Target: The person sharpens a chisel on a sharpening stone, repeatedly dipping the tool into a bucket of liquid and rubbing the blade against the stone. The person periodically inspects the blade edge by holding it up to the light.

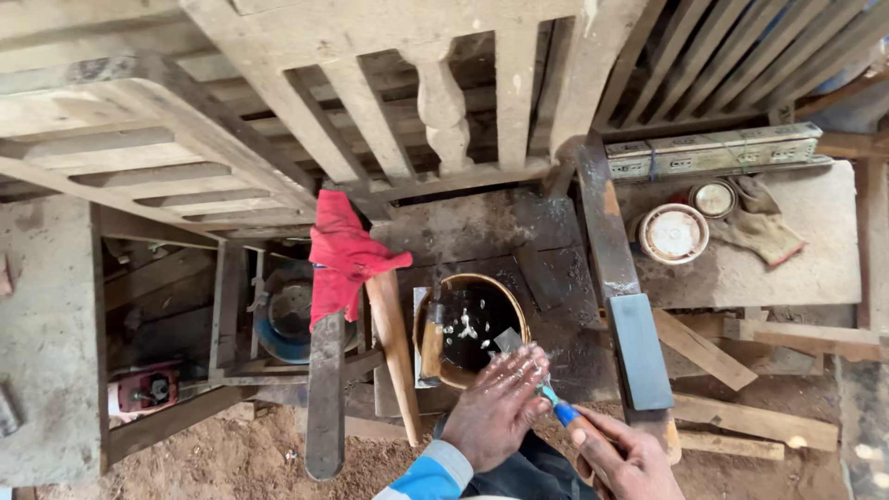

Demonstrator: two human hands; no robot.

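A: State the position of each hand.

B: The left hand [497, 407] lies flat, fingers spread and wet, pressing on the blade [508, 341] of a chisel. Its grip is released. The right hand [622, 460] is clenched around the chisel [559, 410] at its blue handle.

A: Where is the blade?

B: It sits over the rim of the bowl [470, 328], at 5 o'clock on the bowl. The bowl holds dark water.

A: Adjacent items?

B: A grey whetstone [640, 350] lies at 3 o'clock from the bowl, just beside the hands. A red rag [341, 256] hangs over a plank at 9 o'clock. Two tins [673, 231] and a glove [761, 227] rest on the table [815, 259] at 2 o'clock.
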